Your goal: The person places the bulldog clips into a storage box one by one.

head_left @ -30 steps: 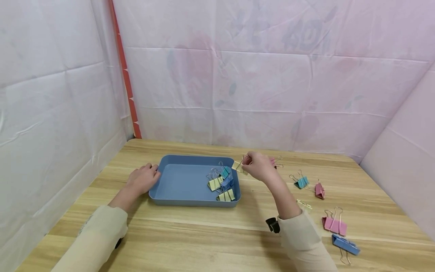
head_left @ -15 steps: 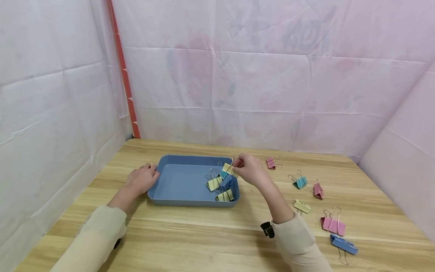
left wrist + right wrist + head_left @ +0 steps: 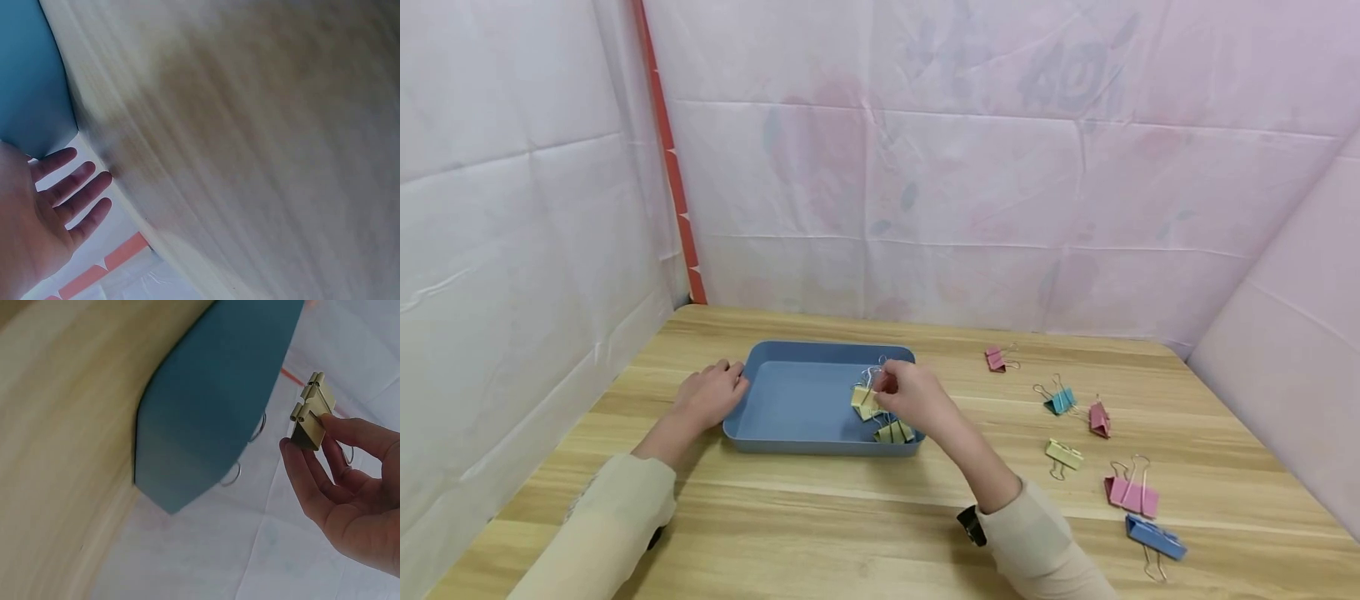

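My right hand (image 3: 916,397) pinches a yellow binder clip (image 3: 315,414) between thumb and fingers, over the right part of a shallow blue tray (image 3: 797,400). Below it in the tray lies another yellow binder clip (image 3: 895,432), with blue and other clips mostly covered by the hand. Wire handles of clips poke above the tray rim in the right wrist view. At the tray's left end rests my left hand (image 3: 711,395), at the rim. The left wrist view shows its fingers (image 3: 84,194) spread and nearly straight beside the tray's corner, holding no clip.
Right of the tray, loose binder clips lie on the wooden table: pink (image 3: 996,359), teal (image 3: 1061,402), dark pink (image 3: 1099,419), yellow (image 3: 1064,454), a larger pink one (image 3: 1131,497) and a blue one (image 3: 1156,537). White cloth walls (image 3: 880,183) surround the table.
My right hand has moved left with the yellow binder clip, from beyond the tray's right rim to over the clips inside. The left hand has stayed at the left rim.
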Available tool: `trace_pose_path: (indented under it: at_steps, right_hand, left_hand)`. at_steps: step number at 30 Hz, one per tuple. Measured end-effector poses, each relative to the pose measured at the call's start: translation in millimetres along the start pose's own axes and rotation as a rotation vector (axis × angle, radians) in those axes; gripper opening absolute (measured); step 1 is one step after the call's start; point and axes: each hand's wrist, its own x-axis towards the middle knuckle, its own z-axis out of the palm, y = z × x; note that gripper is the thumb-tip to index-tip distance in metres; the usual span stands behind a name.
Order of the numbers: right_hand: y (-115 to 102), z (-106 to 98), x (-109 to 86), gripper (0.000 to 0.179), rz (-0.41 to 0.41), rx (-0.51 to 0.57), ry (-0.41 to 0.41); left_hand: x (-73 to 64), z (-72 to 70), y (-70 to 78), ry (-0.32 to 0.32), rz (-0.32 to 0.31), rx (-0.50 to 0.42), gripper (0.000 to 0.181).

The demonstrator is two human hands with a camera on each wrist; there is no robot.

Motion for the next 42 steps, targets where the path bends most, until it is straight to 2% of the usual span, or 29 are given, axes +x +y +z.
trace_pose_path:
  at_steps: [3,7,15,23,31,38,42]
  right_hand:
    - [-3,7,-0.8,0.009,-0.052,-0.032,-0.011]
    - [-8,15,-2.8,0.011,-0.077,-0.065,-0.032]
    - [-11,24,-1.8,0.008,-0.065,-0.088,-0.081]
    - [-9,32,5.2,0.017,-0.125,-0.178,-0.155]
    - [-7,37,9.6,0.019,-0.084,-0.199,-0.22]
    - [-8,36,7.5,0.006,-0.082,-0.214,-0.19]
    - [-11,33,6.6,0.009,-0.082,-0.205,-0.167]
  left_hand:
    - [-0.1,-0.3,0.7,-0.008,0.001,-0.001,0.05]
    - [-0.5,-0.9,0.6,-0.015,-0.002,0.0,0.05]
    - [-0.2,-0.3,1.2,-0.017,0.005,-0.001,0.05]
    - [-1.2,0.7,0.3,-0.008,-0.002,-0.004,0.049]
    - [-0.6,-0.5,0.3,-0.001,0.007,0.003,0.049]
    - [-0.1,0.1,0.3,0.0,0.017,-0.001,0.049]
    - [0.2,0.0,0.1,-0.005,0.008,0.001,0.049]
